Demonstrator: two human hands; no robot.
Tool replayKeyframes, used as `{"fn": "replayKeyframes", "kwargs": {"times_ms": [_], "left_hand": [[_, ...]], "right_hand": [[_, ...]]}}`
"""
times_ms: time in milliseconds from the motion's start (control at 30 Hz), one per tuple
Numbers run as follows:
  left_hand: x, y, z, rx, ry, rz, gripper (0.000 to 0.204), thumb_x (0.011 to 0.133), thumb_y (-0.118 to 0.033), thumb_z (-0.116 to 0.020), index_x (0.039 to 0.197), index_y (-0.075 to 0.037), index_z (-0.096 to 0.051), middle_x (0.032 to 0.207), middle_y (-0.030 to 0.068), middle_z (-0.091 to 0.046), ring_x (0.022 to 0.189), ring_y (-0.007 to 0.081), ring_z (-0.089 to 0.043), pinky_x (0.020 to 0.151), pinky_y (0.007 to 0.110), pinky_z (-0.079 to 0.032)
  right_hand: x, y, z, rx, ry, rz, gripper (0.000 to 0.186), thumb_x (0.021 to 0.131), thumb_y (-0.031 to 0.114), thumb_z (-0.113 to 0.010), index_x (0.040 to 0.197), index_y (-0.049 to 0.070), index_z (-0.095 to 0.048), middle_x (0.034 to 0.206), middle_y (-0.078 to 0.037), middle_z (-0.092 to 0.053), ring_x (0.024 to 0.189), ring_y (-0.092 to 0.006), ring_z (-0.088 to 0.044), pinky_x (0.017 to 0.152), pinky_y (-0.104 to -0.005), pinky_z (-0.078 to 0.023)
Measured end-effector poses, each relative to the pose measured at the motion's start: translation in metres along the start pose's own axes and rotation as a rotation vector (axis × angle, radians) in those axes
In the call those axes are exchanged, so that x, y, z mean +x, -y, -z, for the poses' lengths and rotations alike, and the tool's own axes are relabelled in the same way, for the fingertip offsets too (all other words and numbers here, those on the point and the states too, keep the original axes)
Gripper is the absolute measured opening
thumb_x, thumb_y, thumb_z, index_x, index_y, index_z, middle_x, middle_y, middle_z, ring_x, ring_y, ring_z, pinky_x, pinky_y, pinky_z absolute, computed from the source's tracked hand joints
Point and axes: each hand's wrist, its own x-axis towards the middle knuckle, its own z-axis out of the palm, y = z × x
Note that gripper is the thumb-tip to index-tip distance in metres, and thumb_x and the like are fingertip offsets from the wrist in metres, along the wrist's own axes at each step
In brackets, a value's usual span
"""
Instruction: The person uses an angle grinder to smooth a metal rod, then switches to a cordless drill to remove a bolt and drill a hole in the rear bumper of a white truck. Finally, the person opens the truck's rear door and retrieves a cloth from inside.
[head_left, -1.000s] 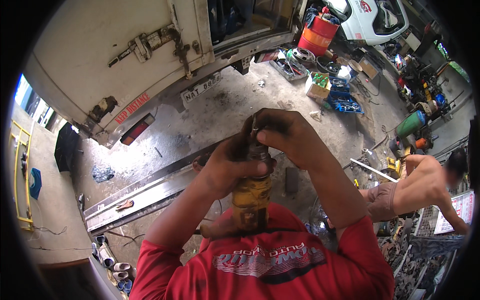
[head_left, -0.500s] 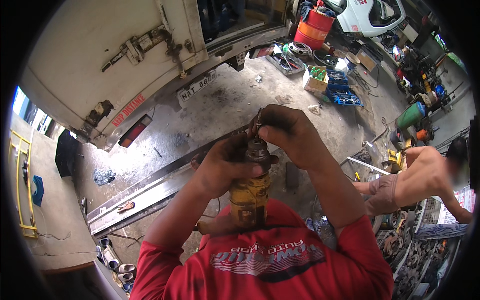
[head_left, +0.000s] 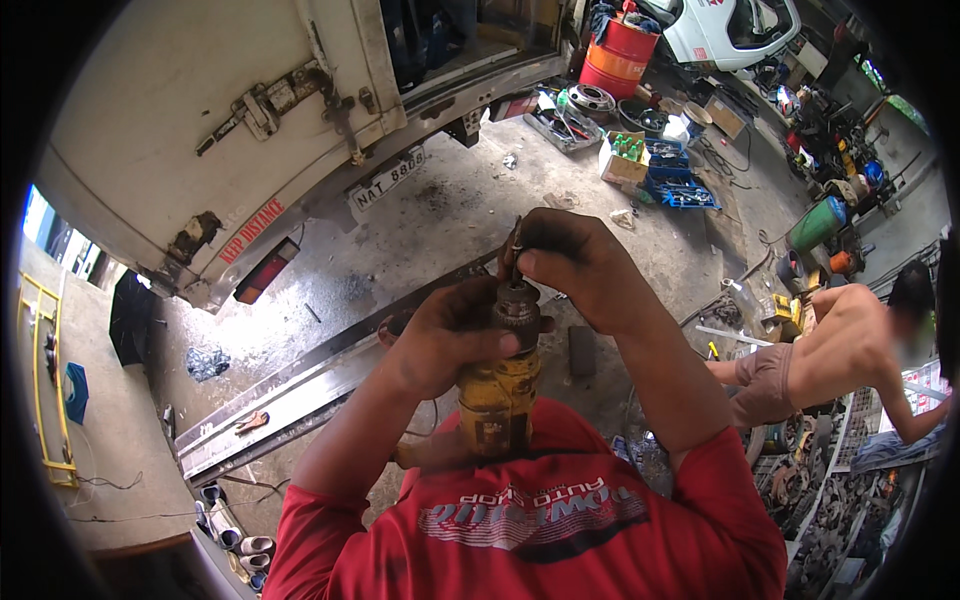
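A worn yellow power drill point(head_left: 497, 405) stands upright against my red shirt, its dark metal chuck point(head_left: 516, 308) pointing up and away from me. My left hand point(head_left: 440, 340) wraps around the drill's chuck end, thumb across the lower part of the chuck. Over the chuck's mouth, my right hand point(head_left: 572, 255) pinches a thin drill bit point(head_left: 517, 240) between thumb and fingers. The bit's lower end meets the chuck; how deep it sits I cannot tell. Dark grime covers the fingers of both hands.
A long metal channel point(head_left: 310, 375) lies beyond my hands, with orange-handled pliers point(head_left: 252, 422) on it. The rear of a white truck point(head_left: 230, 60) stands ahead left. A blue toolbox point(head_left: 682, 190), a box of green bottles point(head_left: 625, 160) and a red drum point(head_left: 618, 60) are far right. Another person point(head_left: 840, 340) bends at right.
My left thumb has shifted slightly on the chuck, and more of the chuck shows. The right hand keeps its pinch on the drill bit. The other person's arm has moved a little.
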Motion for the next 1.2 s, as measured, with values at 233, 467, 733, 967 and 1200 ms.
{"fn": "replayKeyframes", "kwargs": {"times_ms": [233,467,733,967,1200], "left_hand": [[0.0,0.001,-0.003,0.003,0.005,0.014,0.064,0.087,0.001,-0.075,0.145,0.009,-0.048,0.131,0.0203,-0.068,0.126,0.0299,-0.066,0.111,0.043,-0.051],[0.0,0.001,-0.009,0.038,0.014,0.026,0.066,0.087,-0.001,-0.076,0.145,0.008,-0.048,0.13,0.0196,-0.069,0.125,0.0276,-0.067,0.11,0.041,-0.05],[-0.002,0.001,-0.013,0.08,0.021,0.029,0.069,0.086,-0.002,-0.077,0.147,0.008,-0.048,0.13,0.0185,-0.069,0.125,0.0261,-0.067,0.11,0.041,-0.05],[-0.004,0.003,-0.016,0.069,0.011,0.018,0.068,0.086,0.0,-0.076,0.147,0.007,-0.048,0.13,0.0183,-0.069,0.125,0.0266,-0.067,0.11,0.041,-0.05],[-0.006,0.003,-0.02,0.141,-0.058,0.025,0.079,0.077,-0.016,-0.085,0.143,0.009,-0.05,0.128,0.024,-0.069,0.121,0.0323,-0.068,0.11,0.045,-0.051]], "right_hand": [[-0.005,0.002,0.003,-0.011,0.025,-0.007,0.014,0.095,0.012,-0.068,0.104,0.001,-0.069,0.101,-0.006,-0.071,0.098,-0.0153,-0.065,0.089,-0.0327,-0.052],[-0.013,0.0,0.007,0.007,0.036,-0.043,0.016,0.094,0.009,-0.069,0.108,0.001,-0.07,0.103,-0.005,-0.072,0.099,-0.014,-0.064,0.09,-0.0321,-0.053],[-0.014,0.006,0.008,-0.049,0.041,-0.036,0.018,0.093,0.005,-0.072,0.11,0.001,-0.071,0.103,-0.004,-0.073,0.098,-0.0124,-0.066,0.089,-0.0298,-0.054],[-0.019,0.003,0.005,0.029,0.014,-0.069,0.018,0.092,0.008,-0.078,0.108,0.001,-0.073,0.103,-0.004,-0.074,0.099,-0.0129,-0.067,0.09,-0.0305,-0.054],[-0.021,0.006,0.002,0.002,-0.002,-0.019,0.02,0.091,0.009,-0.076,0.109,0.0,-0.074,0.104,-0.007,-0.075,0.1,-0.0152,-0.068,0.092,-0.033,-0.054]]}}
